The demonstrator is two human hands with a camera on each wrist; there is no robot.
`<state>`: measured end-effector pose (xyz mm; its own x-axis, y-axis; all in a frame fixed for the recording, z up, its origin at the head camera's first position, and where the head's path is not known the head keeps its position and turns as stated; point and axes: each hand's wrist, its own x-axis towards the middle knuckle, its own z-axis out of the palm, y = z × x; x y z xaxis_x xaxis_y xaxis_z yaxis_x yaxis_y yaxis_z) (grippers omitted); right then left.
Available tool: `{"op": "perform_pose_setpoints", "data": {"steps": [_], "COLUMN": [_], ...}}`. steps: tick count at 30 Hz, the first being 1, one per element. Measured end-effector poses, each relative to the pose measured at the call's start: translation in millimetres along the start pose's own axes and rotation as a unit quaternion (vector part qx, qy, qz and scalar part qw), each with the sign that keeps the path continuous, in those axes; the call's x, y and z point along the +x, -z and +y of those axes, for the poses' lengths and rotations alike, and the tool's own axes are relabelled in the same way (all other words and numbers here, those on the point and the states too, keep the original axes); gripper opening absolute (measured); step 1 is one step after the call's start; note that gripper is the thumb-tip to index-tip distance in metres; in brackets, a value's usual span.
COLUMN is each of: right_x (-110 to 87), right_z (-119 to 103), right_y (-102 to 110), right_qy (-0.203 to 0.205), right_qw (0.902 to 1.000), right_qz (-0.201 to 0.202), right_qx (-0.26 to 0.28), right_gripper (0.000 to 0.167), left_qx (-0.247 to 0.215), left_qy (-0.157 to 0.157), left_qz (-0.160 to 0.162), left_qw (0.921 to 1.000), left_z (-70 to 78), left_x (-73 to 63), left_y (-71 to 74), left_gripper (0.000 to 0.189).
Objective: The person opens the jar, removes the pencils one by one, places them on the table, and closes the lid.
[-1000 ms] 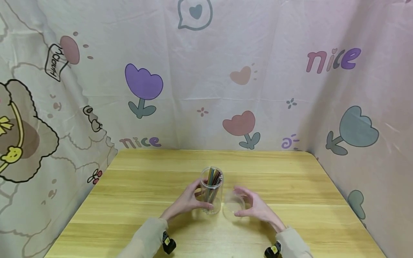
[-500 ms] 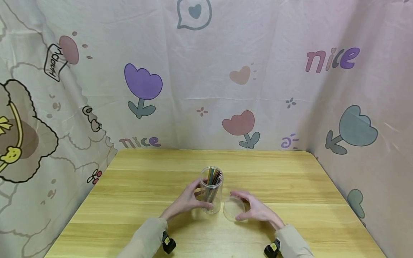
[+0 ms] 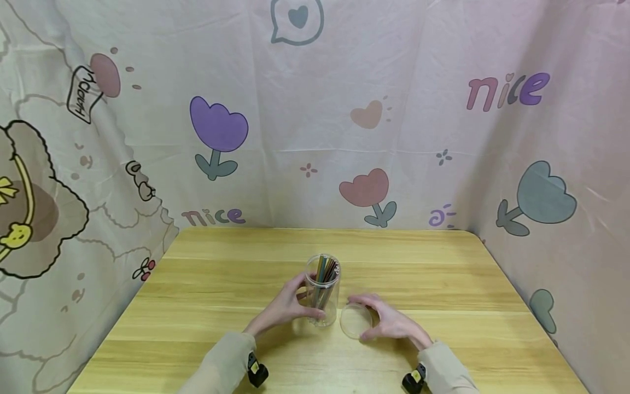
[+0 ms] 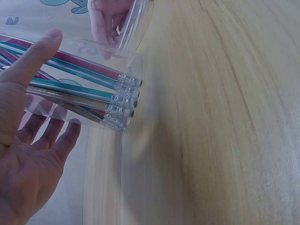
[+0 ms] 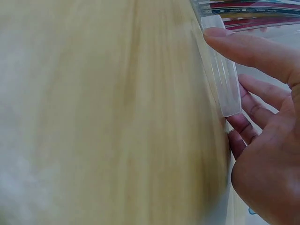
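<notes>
With twelve o'clock set at the top of the head view, the left hand [image 3: 284,307] is curved round a tall, clear, cylindrical plastic jar [image 3: 332,306], the thumb being laid along its near side. The jar is held upright, its mouth uncovered, and slim teal, red and gold pencils [image 3: 326,271] are contained in it, with silver-banded ends gathered at the base. The right hand [image 3: 388,322] is loosely cupped, and a shallow, round, translucent plastic lid [image 3: 355,322] is spanned between its thumb and fingers; how firmly cannot be told. The lid is placed at about four o'clock from the jar, just beside it, low over the pale wood-grain table [image 3: 418,273]. The forearms are covered by beige sleeves [image 3: 220,361], and a small black device [image 3: 257,371] is worn at the left wrist. At twelve o'clock, the table is backed by a pale fabric sheet [image 3: 295,109] printed with tulips.
</notes>
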<state>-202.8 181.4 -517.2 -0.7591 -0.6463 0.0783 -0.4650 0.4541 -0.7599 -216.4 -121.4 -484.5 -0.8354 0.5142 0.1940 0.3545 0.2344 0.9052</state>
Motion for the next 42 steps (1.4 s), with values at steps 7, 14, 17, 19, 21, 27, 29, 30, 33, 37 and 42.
{"op": "perform_pose_setpoints", "data": {"steps": [7, 14, 17, 19, 21, 27, 29, 30, 33, 37, 42], "right_x": [-1.2, -3.3, -3.1, -2.3, -0.7, 11.2, 17.3, 20.6, 30.1, 40.4, 49.0], "right_z": [-0.1, 0.7, 1.0, 1.5, 1.5, -11.4, -19.5, -24.1, -39.0, -57.9, -78.8], "right_y": [-1.5, -1.9, -1.4, -0.3, 1.6, 16.8, 24.5, 28.7, 41.1, 54.0, 63.2], "right_qy": [-0.003, 0.004, 0.012, 0.021, 0.030, 0.053, 0.068, 0.076, 0.088, 0.113, 0.154], "right_qw": [0.9999, 1.0000, 0.9998, 0.9996, 0.9990, 0.9889, 0.9823, 0.9792, 0.9730, 0.9703, 0.9688], "right_qz": [-0.004, -0.004, -0.006, -0.004, 0.004, 0.090, 0.126, 0.143, 0.173, 0.179, 0.167], "right_qx": [0.012, 0.007, 0.015, 0.020, 0.032, 0.106, 0.121, 0.123, 0.125, 0.117, 0.098], "right_gripper": [0.089, 0.089, 0.091, 0.089, 0.084, 0.049, 0.038, 0.034, 0.028, 0.026, 0.022], "left_qx": [-0.002, 0.005, 0.007, 0.007, 0.007, -0.001, -0.002, -0.002, -0.002, -0.007, -0.012], "left_qy": [0.008, 0.010, 0.012, 0.013, 0.013, 0.013, 0.013, 0.012, 0.011, 0.008, 0.003], "left_qz": [-0.001, 0.002, 0.003, 0.002, 0.001, 0.000, 0.000, 0.000, 0.002, 0.000, -0.006], "left_qw": [1.0000, 0.9999, 0.9999, 0.9999, 0.9999, 0.9999, 0.9999, 0.9999, 0.9999, 0.9999, 0.9999], "left_z": [0.3, 1.8, 2.2, 2.3, 1.9, 0.2, -0.3, -0.5, -0.9, -1.2, 0.0], "left_x": [0.5, 0.4, 0.6, 0.8, 1.1, 1.7, 1.6, 1.5, 1.1, 1.2, 1.6], "left_y": [-0.7, -1.6, -1.7, -1.8, -1.8, -1.1, -1.0, -0.9, -0.7, -0.8, -0.9], "left_gripper": [0.084, 0.084, 0.084, 0.083, 0.083, 0.086, 0.086, 0.086, 0.086, 0.086, 0.086]}}
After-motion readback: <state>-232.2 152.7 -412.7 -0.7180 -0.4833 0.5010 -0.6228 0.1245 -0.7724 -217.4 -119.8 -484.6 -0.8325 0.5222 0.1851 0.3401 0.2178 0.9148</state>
